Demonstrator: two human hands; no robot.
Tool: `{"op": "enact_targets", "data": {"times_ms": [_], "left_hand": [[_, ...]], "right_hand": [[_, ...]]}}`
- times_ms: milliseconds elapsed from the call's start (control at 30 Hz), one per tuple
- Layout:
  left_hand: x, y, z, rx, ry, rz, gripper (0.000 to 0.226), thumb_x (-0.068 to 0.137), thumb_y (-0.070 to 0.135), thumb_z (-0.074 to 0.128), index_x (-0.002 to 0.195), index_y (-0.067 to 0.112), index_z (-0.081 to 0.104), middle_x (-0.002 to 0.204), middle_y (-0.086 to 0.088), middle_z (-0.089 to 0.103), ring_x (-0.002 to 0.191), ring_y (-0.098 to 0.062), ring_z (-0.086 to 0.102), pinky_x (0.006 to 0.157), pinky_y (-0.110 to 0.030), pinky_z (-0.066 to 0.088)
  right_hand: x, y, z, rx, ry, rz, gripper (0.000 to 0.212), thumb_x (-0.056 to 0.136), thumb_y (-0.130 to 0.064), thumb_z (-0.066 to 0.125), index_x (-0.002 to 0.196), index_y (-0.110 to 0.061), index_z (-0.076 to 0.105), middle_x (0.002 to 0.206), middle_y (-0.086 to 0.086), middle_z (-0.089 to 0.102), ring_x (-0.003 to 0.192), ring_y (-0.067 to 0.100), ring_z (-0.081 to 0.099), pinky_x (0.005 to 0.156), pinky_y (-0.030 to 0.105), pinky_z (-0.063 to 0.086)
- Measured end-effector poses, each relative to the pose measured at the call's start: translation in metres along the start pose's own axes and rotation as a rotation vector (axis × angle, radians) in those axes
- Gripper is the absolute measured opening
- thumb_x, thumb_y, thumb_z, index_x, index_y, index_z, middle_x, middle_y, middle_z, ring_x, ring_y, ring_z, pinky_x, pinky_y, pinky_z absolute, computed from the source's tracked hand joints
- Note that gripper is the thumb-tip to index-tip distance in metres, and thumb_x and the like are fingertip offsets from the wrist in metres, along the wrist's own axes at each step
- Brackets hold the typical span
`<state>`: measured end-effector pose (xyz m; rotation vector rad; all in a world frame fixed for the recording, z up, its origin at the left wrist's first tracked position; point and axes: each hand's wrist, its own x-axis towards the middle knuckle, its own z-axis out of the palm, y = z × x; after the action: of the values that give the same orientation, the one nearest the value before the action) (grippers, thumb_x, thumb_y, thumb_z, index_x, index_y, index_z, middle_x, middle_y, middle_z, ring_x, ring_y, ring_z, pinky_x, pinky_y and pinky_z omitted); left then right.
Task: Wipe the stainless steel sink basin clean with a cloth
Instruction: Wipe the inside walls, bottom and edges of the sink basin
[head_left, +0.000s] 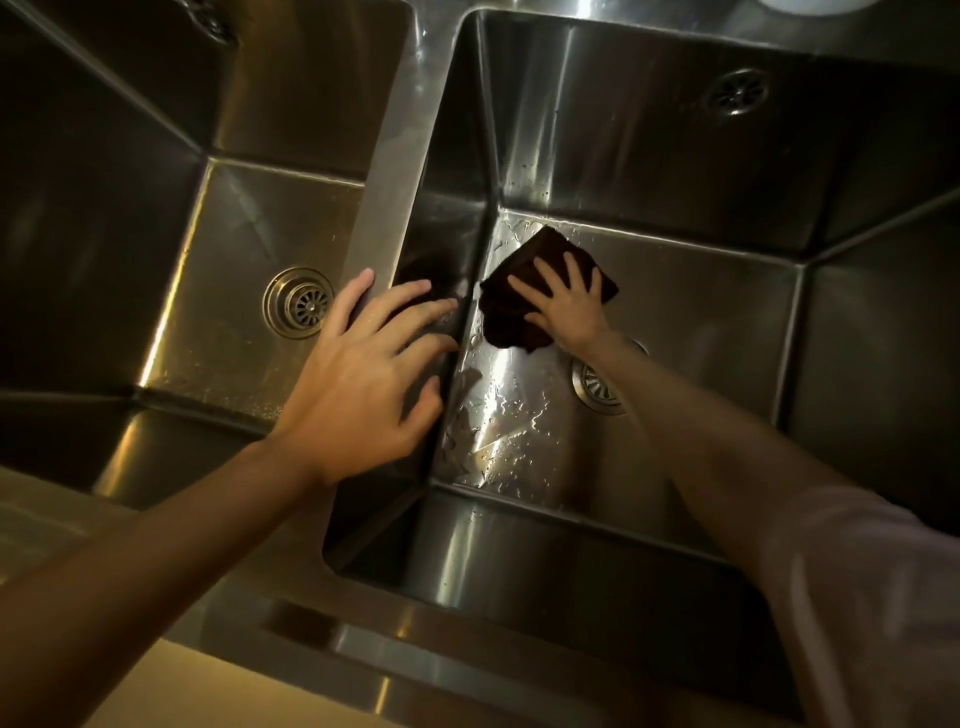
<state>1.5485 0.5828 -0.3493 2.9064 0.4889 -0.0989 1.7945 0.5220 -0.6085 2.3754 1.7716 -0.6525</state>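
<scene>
The cloth (540, 291) is pressed flat by the spread right hand (563, 301) near the basin's (701, 312) far-left corner, one corner pointing away; the divider (384, 208) is touched by the relaxed left hand (363, 374).

Dark folded cloth (540, 254) on wet basin (691, 291) floor

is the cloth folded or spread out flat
Folded. The dark cloth shows stacked layered edges at its left side and sits as a compact pad under the right hand on the right basin's floor.
</scene>
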Motion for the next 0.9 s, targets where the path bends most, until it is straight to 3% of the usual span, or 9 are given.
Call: {"op": "enact_targets", "data": {"times_ms": [133,333,467,700,900], "left_hand": [[0.0,0.0,0.0,0.001,0.01,-0.015,0.037,0.083,0.028,0.052,0.113,0.011,0.066,0.137,-0.005,0.055,0.137,-0.024,0.039,0.117,-0.051,0.016],[-0.001,0.002,-0.001,-0.017,0.022,-0.019,0.037,0.083,0.027,0.053,0.114,0.01,0.066,0.137,-0.005,0.055,0.136,-0.024,0.039,0.119,-0.048,0.014],[-0.001,0.001,0.0,-0.02,0.03,-0.025,0.037,0.084,0.028,0.052,0.114,0.011,0.066,0.136,-0.005,0.055,0.136,-0.024,0.039,0.119,-0.048,0.014],[-0.001,-0.001,0.002,-0.016,0.035,-0.006,0.035,0.083,0.027,0.052,0.111,0.011,0.066,0.137,-0.005,0.055,0.137,-0.023,0.039,0.118,-0.048,0.014],[0.0,0.0,0.001,-0.007,0.024,-0.007,0.037,0.083,0.028,0.05,0.112,0.01,0.066,0.137,-0.006,0.055,0.137,-0.024,0.038,0.119,-0.048,0.013]], "right_hand": [[0.02,0.014,-0.012,-0.049,-0.02,-0.064,0.059,0.096,-0.05,0.038,0.147,-0.048,0.009,0.16,0.002,0.01,0.145,0.042,0.002,0.112,0.067,0.011],[-0.038,0.008,0.028,-0.098,0.037,-0.168,0.058,0.095,-0.051,0.041,0.147,-0.046,0.015,0.16,0.002,0.015,0.146,0.041,0.007,0.112,0.064,0.011],[-0.032,0.02,0.024,-0.113,-0.032,-0.27,0.06,0.093,-0.054,0.04,0.146,-0.05,0.011,0.161,-0.003,0.01,0.147,0.038,0.002,0.112,0.064,0.008],[0.035,0.008,-0.01,-0.009,-0.074,-0.198,0.062,0.094,-0.05,0.043,0.146,-0.05,0.01,0.161,-0.004,0.004,0.146,0.039,-0.005,0.112,0.066,0.004],[-0.007,0.007,0.012,-0.063,0.023,-0.293,0.057,0.095,-0.047,0.043,0.147,-0.044,0.02,0.16,0.0,0.014,0.146,0.04,0.004,0.113,0.065,0.007]]}}
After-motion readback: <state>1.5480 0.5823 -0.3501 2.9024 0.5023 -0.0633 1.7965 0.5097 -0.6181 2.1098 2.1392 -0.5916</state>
